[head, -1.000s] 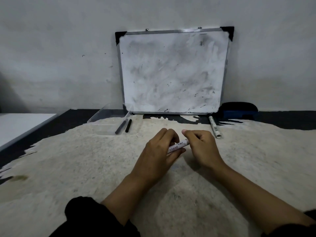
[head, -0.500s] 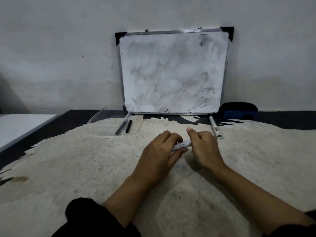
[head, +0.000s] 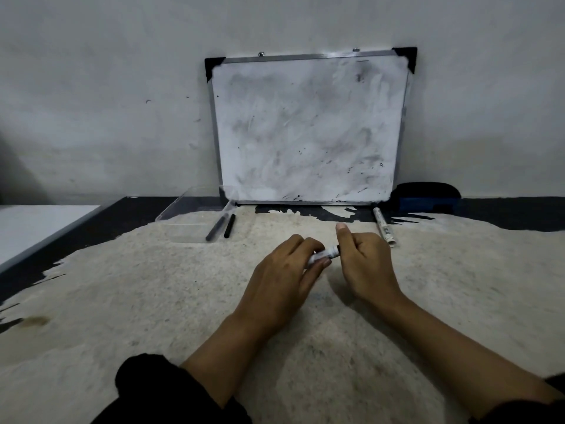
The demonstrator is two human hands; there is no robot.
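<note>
Nearest, black sleeves [head: 171,390] are bunching at both forearms over a rough, speckled, pale tabletop [head: 122,301] whose worn coating is peeling back to black along the edges. The left hand [head: 284,276] is lying knuckles-up, its fingers [head: 308,244] curling round one end of a slim white cylindrical marker [head: 324,255] with printed lettering. The right hand [head: 363,264] is gripping the marker's other, dark end, fingers [head: 367,243] folded round it and thumb pointing up. The marker is sitting level between the two hands, just above the tabletop near its middle, and both hands are hiding most of its length.

Farther back on the left, two thin black pens [head: 217,229] are lying side by side at the edge of a clear plastic tray [head: 189,221]. On the right, a second white marker [head: 384,228] is lying flat. Behind it a dark, rounded eraser [head: 426,195] is resting by the wall. A smudged, metal-framed whiteboard [head: 305,130] with black corner caps is leaning upright against the blotchy plaster wall [head: 107,102].
</note>
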